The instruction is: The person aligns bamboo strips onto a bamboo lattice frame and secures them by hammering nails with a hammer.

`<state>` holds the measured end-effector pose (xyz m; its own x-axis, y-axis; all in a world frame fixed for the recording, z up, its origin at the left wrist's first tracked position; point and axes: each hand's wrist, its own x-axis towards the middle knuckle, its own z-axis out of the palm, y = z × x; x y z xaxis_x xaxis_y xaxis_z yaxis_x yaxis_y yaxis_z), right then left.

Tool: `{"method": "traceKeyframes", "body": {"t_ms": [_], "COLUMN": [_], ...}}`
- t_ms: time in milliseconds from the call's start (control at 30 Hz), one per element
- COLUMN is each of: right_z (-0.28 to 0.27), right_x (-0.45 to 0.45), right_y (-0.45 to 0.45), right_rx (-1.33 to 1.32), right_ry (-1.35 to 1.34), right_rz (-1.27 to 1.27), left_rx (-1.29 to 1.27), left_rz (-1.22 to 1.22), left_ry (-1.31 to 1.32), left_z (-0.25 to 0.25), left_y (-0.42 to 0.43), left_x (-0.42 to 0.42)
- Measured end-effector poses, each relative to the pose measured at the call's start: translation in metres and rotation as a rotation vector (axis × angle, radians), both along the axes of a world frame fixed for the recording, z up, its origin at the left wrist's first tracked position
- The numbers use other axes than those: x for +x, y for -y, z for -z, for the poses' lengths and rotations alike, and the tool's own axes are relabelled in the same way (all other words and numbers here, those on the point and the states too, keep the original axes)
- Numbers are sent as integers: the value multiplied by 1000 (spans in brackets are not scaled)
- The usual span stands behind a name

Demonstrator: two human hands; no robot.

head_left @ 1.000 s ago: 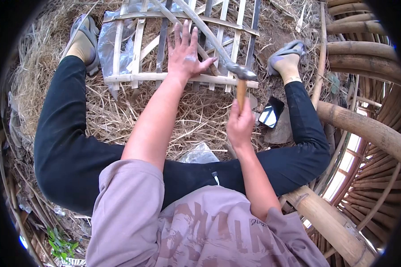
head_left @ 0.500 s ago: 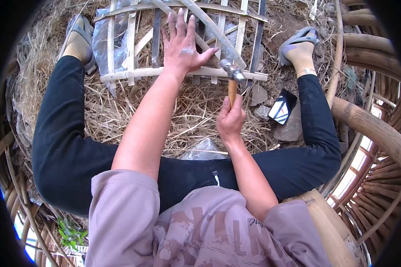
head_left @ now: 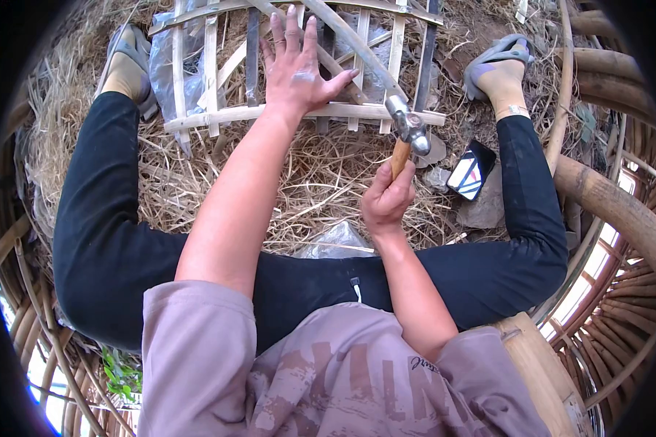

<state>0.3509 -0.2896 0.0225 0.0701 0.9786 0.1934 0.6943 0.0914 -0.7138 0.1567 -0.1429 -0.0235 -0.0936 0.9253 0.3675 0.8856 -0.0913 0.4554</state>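
My left hand (head_left: 297,79) lies flat with fingers spread on a lattice of thin wooden or bamboo slats (head_left: 219,116). Its palm is just above the near curved crosspiece, and the thumb points right, over a slanting stick (head_left: 346,80). In my right hand (head_left: 388,200) is a ball-peen hammer (head_left: 408,130), gripped by its wooden handle. The metal head is up, close to the lattice's lower right corner and to the end of a second slanting stick (head_left: 357,44). Whether the head touches the stick I cannot tell. The far side of the lattice is cut off by the frame.
Dry straw (head_left: 299,182) covers the ground between my legs. A dark phone (head_left: 471,172) lies near my right shin, beside flat stones (head_left: 481,204). Clear plastic sheeting (head_left: 166,73) shows under the lattice's left side. Thick bamboo poles (head_left: 598,193) stand at the right.
The hammer and my right hand have shifted right, and the hammer's head has turned and tilted rightward. My left hand remains spread on the lattice.
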Motion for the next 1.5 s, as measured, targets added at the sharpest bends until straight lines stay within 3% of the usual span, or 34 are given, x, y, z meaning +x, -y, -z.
{"method": "traceKeyframes", "body": {"t_ms": [33, 133, 233, 367, 733, 933, 1033, 1200, 1333, 1433, 1500], "right_z": [2, 8, 3, -11, -5, 0, -7, -14, -6, 2, -3], "right_x": [2, 4, -3, -4, 7, 7, 1, 4, 4, 3, 2], "right_y": [0, -1, -1, 0, -6, -5, -7, 1, -2, -8, -7], "right_rx": [10, -102, -255, -26, -36, -46, -276, 54, 61, -291, -118], "right_ry": [28, -26, 234, 87, 221, 137, 280, 71, 168, 321, 229], "right_rz": [7, -55, -103, -116, -169, -195, -209, -219, -168, -180, -210], "left_rx": [91, -153, -188, -132, -154, -152, -177, -151, -181, -124, -141], "left_rz": [-4, 17, 5, 0, 9, 7, 2, 6, 0, -8, 0], "left_ry": [17, -29, -52, -40, -25, -10, -28, -18, -62, -89, -78], "left_z": [3, -6, -9, -4, -3, -1, -3, -2, -1, 0, 0], "left_y": [0, 2, 3, 3, 3, 3, 3, 4, 2, 3, 2], "left_x": [1, -3, -2, -2, -4, -4, -4, -4, -5, -2, -4]}}
